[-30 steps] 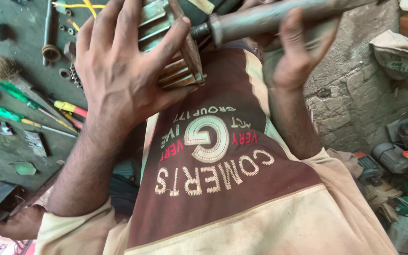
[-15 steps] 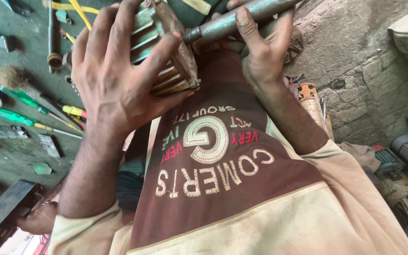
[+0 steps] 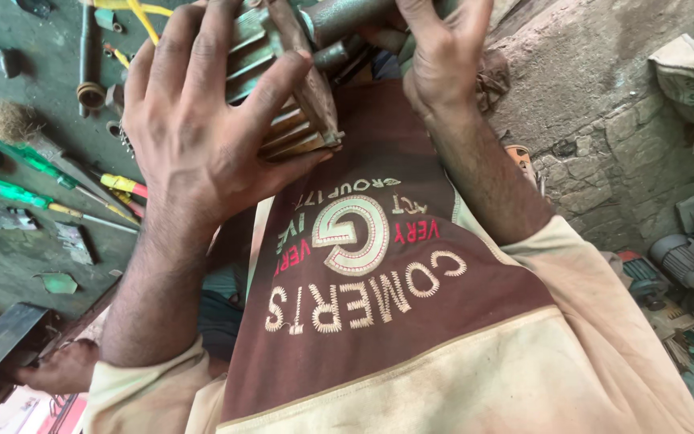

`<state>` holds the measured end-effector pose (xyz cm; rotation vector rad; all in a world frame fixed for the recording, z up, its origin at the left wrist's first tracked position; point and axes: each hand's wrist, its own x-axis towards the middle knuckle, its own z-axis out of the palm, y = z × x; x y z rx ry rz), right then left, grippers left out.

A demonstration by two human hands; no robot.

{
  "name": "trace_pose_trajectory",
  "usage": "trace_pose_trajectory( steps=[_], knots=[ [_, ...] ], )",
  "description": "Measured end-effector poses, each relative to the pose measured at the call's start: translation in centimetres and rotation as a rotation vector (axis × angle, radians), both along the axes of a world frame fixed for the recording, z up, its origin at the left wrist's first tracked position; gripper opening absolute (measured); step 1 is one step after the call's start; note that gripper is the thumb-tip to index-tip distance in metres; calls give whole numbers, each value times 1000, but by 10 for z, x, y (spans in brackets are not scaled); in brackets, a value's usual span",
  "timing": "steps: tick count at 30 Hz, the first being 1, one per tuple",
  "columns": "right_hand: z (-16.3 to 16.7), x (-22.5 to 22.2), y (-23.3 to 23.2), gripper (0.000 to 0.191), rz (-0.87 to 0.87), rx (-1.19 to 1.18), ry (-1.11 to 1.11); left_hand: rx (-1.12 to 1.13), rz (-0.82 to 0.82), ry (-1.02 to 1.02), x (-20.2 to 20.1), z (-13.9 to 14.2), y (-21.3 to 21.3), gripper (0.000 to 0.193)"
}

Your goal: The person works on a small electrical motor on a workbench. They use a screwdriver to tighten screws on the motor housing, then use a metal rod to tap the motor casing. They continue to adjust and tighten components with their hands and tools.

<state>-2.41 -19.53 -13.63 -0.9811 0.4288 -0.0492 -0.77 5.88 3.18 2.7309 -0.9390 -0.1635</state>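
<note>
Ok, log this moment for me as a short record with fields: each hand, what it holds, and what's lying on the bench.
left hand: left hand spread over the finned metal housing, fingers and thumb gripping it
right hand: right hand wrapped around the metal shaft that sticks out of the housing
position: both held up against the chest, above the bench
bench: green workbench on the left
tools on bench: green-handled screwdrivers, a small brush, a yellow-handled tool
right side: stone wall, motors on the floor
</note>
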Motion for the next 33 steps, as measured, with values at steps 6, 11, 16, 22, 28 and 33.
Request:
trace_pose_trajectory(
  steps=[6,11,16,22,28,33],
  knots=[
    [18,-4,-3,56,-30,-90,-74,-9,24,3,0,0,6,69],
    [61,-14,-18,64,-271,-37,-88,-42,39,-19,-4,-4,14,69],
    [56,-48,13,60,-147,-36,-240,-62,45,8,-6,-7,18,71],
    [46,-52,13,55,-25,-27,-178,-62,45,-27,-7,-5,14,71],
    [79,-19,6,53,-205,-32,-242,-67,51,-6,-7,-7,17,84],
    [68,-30,31,44,-36,-78,-348,-157,91,17,-12,-9,21,105]
  ],
)
